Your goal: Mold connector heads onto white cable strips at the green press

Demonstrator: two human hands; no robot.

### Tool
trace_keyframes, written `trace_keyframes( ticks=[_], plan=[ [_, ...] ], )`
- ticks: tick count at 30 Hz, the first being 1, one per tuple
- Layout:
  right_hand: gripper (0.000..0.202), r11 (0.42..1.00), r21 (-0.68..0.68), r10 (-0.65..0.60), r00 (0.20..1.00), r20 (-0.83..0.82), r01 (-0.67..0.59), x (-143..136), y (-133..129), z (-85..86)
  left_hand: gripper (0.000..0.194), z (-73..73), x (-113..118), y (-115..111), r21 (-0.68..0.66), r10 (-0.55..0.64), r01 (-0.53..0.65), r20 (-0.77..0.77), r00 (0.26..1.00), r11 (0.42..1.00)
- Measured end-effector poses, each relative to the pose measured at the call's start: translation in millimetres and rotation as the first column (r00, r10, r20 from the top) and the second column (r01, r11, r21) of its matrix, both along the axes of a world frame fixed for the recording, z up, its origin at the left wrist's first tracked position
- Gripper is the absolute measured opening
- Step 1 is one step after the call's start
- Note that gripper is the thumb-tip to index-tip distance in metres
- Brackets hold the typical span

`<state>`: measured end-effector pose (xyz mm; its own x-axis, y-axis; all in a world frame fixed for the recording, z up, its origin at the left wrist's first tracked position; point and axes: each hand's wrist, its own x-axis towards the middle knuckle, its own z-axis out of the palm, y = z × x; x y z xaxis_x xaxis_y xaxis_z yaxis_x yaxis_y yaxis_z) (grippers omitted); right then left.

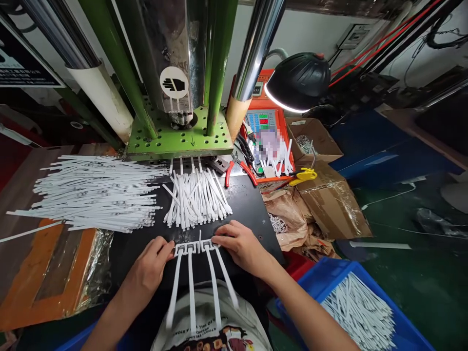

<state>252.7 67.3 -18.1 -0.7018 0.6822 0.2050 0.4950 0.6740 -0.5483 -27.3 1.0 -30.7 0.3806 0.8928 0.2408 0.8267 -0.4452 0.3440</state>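
Observation:
Between my two hands is a white plastic piece (194, 247) with a short upright stub and several long white strips hanging from it toward my lap. My left hand (151, 263) pinches its left end, and my right hand (239, 243) grips its right end with closed fingers. Just beyond it, a pile of white strips (197, 197) lies on the black table (243, 204). A larger heap of white strips (98, 192) is at the left. Behind the piles, white strips stick out from under the green press plate (179, 139).
Red-handled pliers (241, 170) and yellow-handled scissors (304, 176) lie at the back right, near an orange machine (278, 122). A black lamp (300, 83) hangs above. Cardboard boxes (329, 200) and a blue bin (318, 278) of white pieces stand at the right.

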Motion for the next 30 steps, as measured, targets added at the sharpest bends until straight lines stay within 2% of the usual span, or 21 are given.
trace_keyframes(
  ticks=[2, 5, 7, 8, 10, 12, 13, 14, 15, 16, 18, 19, 20, 21, 23, 24, 25, 27, 29, 30],
  plan=[
    [0.033, 0.996, -0.088, -0.024, 1.000, -0.017, 0.022, -20, 17, 1.6, 0.025, 1.4, 0, 5, -0.007, -0.010, 0.010, -0.015, 1.000, 1.000],
    [0.037, 0.969, -0.119, -0.228, 0.968, -0.101, 0.216, -46, 44, 5.5, 0.024, 3.8, 1, 7, -0.021, 0.002, -0.002, -0.014, 1.000, 1.000],
    [0.036, 0.919, -0.114, -0.393, 0.897, -0.201, 0.377, -43, 57, 7.8, 0.023, 4.8, 2, 4, -0.070, 0.014, -0.015, -0.017, 1.000, 0.997],
    [0.034, 0.879, -0.119, -0.477, 0.844, -0.245, 0.462, -32, 60, 7.5, 0.022, 4.8, 3, 3, -0.097, 0.022, -0.024, -0.023, 0.999, 0.995],
    [0.029, 0.752, -0.136, -0.653, 0.703, -0.280, 0.645, 6, 57, 2.7, 0.022, 2.9, 4, 0, -0.142, 0.032, -0.036, -0.030, 0.999, 0.989],
    [0.030, 0.546, -0.119, -0.829, 0.514, -0.222, 0.829, 60, 48, -6.0, 0.023, -1.3, 4, -1, -0.153, 0.034, -0.036, -0.020, 0.999, 0.988],
    [0.034, 0.416, -0.086, -0.902, 0.398, -0.165, 0.905, 88, 42, -10.3, 0.023, -3.8, 4, -2, -0.138, 0.039, -0.040, -0.012, 0.999, 0.990],
    [0.037, 0.341, -0.024, -0.938, 0.339, -0.071, 0.940, 114, 36, -14.0, 0.023, -6.1, 4, -3, -0.115, 0.045, -0.045, -0.004, 0.999, 0.992],
    [0.039, 0.297, 0.080, -0.955, 0.295, 0.038, 0.952, 137, 30, -16.6, 0.023, -7.7, 4, -3, -0.086, 0.059, -0.059, 0.003, 0.998, 0.995],
    [0.041, 0.283, 0.186, -0.956, 0.260, 0.139, 0.941, 154, 24, -18.0, 0.023, -8.2, 4, -5, -0.057, 0.078, -0.077, 0.010, 0.997, 0.995],
    [0.043, 0.331, 0.357, -0.935, 0.253, 0.248, 0.874, 167, 12, -17.3, 0.025, -4.7, 4, -8, -0.003, 0.118, -0.118, 0.033, 0.993, 0.993],
    [0.042, 0.385, 0.392, -0.919, 0.306, 0.250, 0.835, 162, 6, -15.2, 0.028, -0.9, 5, -9, 0.025, 0.128, -0.129, 0.056, 0.990, 0.991],
    [0.040, 0.466, 0.385, -0.884, 0.408, 0.225, 0.797, 151, 1, -12.0, 0.032, 3.9, 6, -10, 0.057, 0.121, -0.126, 0.093, 0.988, 0.990],
    [0.036, 0.572, 0.337, -0.819, 0.545, 0.180, 0.748, 133, -4, -8.1, 0.036, 9.0, 7, -10, 0.086, 0.092, -0.105, 0.141, 0.986, 0.991],
    [0.028, 0.810, 0.158, -0.576, 0.817, 0.038, 0.564, 86, -13, 0.0, 0.046, 17.9, 13, -9, 0.130, -0.025, -0.008, 0.248, 0.968, 0.991],
    [0.028, 0.897, 0.064, -0.435, 0.899, -0.053, 0.438, 61, -17, 3.1, 0.050, 20.8, 16, -7, 0.146, -0.090, 0.049, 0.293, 0.952, 0.988],
    [0.030, 0.947, -0.001, -0.318, 0.936, -0.149, 0.321, 36, -20, 5.0, 0.051, 22.3, 20, -5, 0.162, -0.146, 0.097, 0.327, 0.934, 0.982],
    [0.035, 0.986, -0.034, -0.165, 0.933, -0.321, 0.163, -5, -29, 5.9, 0.045, 22.4, 28, -1, 0.194, -0.209, 0.147, 0.359, 0.909, 0.970],
    [0.033, 0.992, -0.036, -0.128, 0.894, -0.430, 0.125, -29, -36, 6.1, 0.033, 21.5, 34, 2, 0.211, -0.211, 0.135, 0.397, 0.893, 0.968],
    [0.030, 0.988, -0.052, -0.155, 0.869, -0.469, 0.148, -33, -37, 7.3, 0.027, 21.9, 36, 3, 0.198, -0.190, 0.113, 0.433, 0.881, 0.974]
  ],
)
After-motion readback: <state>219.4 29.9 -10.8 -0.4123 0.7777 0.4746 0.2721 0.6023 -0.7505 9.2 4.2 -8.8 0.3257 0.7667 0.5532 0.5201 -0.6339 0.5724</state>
